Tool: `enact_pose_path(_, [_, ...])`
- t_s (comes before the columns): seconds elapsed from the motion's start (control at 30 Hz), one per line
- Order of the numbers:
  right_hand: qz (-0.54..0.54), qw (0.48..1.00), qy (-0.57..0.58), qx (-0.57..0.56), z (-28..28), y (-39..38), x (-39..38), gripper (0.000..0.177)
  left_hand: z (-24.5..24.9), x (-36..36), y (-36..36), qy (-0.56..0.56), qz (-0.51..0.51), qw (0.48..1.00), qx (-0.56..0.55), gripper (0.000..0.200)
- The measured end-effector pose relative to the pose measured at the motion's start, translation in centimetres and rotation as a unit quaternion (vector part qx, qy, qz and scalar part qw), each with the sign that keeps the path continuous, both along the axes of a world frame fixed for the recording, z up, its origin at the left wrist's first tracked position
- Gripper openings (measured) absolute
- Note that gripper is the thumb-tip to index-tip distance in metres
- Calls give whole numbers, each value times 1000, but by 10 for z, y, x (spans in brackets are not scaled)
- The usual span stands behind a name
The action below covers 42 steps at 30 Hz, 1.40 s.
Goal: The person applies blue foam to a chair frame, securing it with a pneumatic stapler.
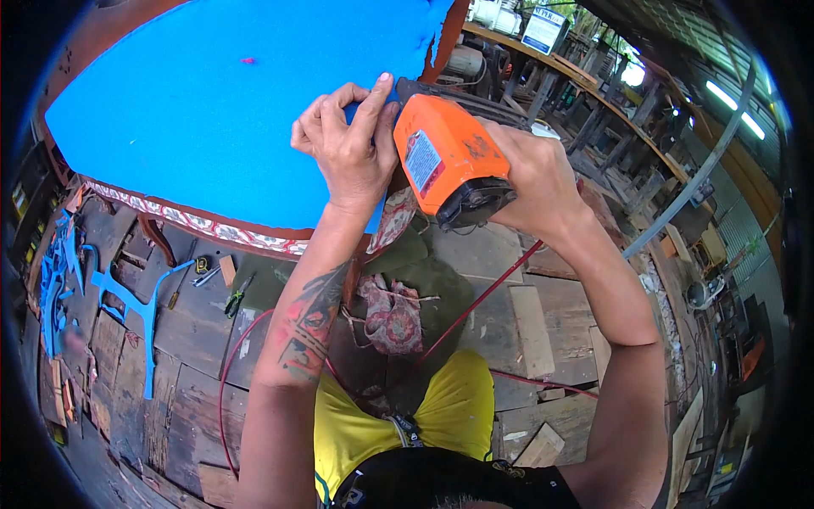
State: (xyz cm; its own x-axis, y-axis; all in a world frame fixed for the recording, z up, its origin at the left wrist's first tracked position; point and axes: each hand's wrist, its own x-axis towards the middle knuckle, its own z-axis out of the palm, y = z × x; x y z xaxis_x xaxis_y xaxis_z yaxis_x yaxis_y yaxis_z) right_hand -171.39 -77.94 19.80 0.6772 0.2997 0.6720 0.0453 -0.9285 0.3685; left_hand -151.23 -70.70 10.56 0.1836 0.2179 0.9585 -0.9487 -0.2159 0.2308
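A bright blue sheet, foam or fabric, covers a wooden furniture piece that has floral upholstery along its lower side. At the sheet's right edge my left hand pinches the blue material, index finger extended and the other fingers curled. My right hand is closed around an orange staple gun, with its dark nose close to my left fingertips at the frame's edge. The gun's body hides where its nose meets the furniture, and most of my right fingers are behind it.
Blue offcuts lie on the plank floor at left, near pliers and a tape measure. A red hose crosses the floor by my legs. Floral cloth lies below the furniture. A cluttered wooden bench runs along the right.
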Motion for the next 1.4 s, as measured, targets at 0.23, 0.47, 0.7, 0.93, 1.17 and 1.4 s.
enact_pose_path(0.23, [-39, 998, 33, 21, 7, 6, 2, 52, -1, 1, 2, -6, 5, 1000, 10, 39])
enact_pose_path(0.47, [-49, 997, 57, 21, 10, 4, 3, 53, -2, 3, -1, -10, -3, 1000, -5, 43])
enact_pose_path(0.7, [-6, 999, 17, 37, -17, 2, -15, 60, -30, -5, 5, 1, 30, 1000, -2, 47])
enact_pose_path(0.93, [-23, 998, 41, 45, -48, -4, -39, 66, -37, -6, -5, 38, 1, 999, 8, 48])
enact_pose_path(1.17, [-9, 999, 19, 38, -45, -8, -30, 65, -36, -5, -1, 53, -26, 998, 15, 46])
enact_pose_path(1.4, [2, 999, 26, 37, -34, 3, -10, 59, -37, -2, 1, 59, -48, 997, 9, 46])
